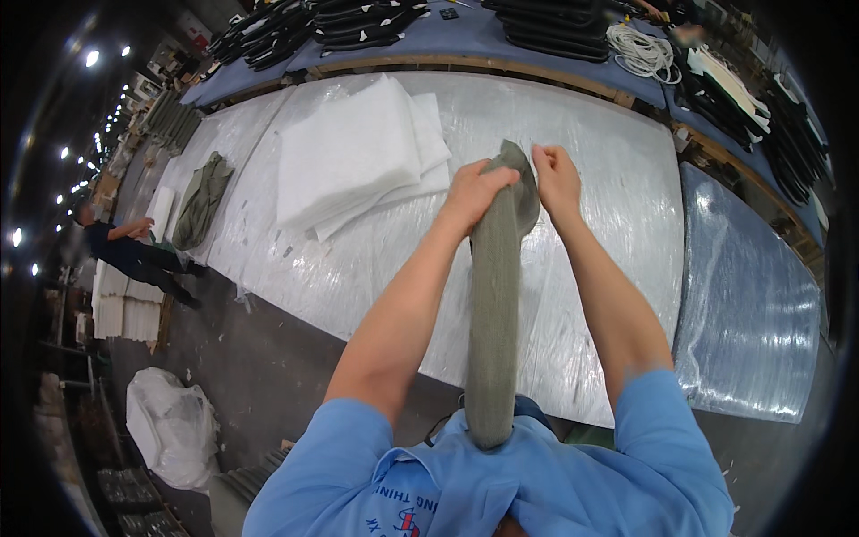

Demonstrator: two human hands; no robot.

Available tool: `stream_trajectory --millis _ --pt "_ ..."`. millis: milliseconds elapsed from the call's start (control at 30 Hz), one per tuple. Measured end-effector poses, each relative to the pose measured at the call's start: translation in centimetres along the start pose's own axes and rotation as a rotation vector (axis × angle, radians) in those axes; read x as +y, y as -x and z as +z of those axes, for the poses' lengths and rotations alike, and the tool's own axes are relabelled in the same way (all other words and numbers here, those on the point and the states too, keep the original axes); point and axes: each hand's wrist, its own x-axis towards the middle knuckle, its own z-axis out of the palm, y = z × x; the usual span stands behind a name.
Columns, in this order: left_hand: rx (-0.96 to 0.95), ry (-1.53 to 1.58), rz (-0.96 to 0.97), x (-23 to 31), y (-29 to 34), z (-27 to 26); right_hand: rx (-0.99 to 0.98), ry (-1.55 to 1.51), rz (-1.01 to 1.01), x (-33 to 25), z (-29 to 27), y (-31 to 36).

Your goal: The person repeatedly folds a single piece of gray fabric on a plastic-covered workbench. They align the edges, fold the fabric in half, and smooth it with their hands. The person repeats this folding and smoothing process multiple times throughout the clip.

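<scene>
A long, narrow cushion (495,304) in grey-green fabric stands on edge in front of me, its near end against my chest. My left hand (479,190) is closed round the far end, thumb over the top edge. A loose flap of the same fabric (527,201) hangs at that end, on the right side. Just right of the flap, my right hand (557,179) is raised with its fingers pinched together; whatever is between them is too small to make out. Left of my hands, a stack of white wadding sheets (349,157) lies on the table.
The plastic-covered table (608,268) spreads beneath my arms. A blue bench (474,40) with black padded pieces (550,31) and a coil of white cord (642,52) runs behind it. A person (125,242) stands at left near a grey-green fabric bundle (202,201). A white plastic-wrapped bundle (170,425) sits lower left.
</scene>
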Motion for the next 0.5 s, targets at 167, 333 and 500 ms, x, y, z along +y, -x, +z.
stream_trajectory --millis 167,333,500 --pt "0.254 0.17 -0.064 -0.7 -1.4 -4.9 -0.23 -0.345 0.134 0.1 -8.7 14.2" --pt "0.433 0.188 -0.092 -0.3 -3.9 -6.3 -0.282 -0.325 -0.057 -3.8 -16.3 25.5" --pt "0.552 0.289 -0.074 -0.6 -4.3 -7.0 -0.082 -0.055 -0.249 -4.2 -15.5 25.2"
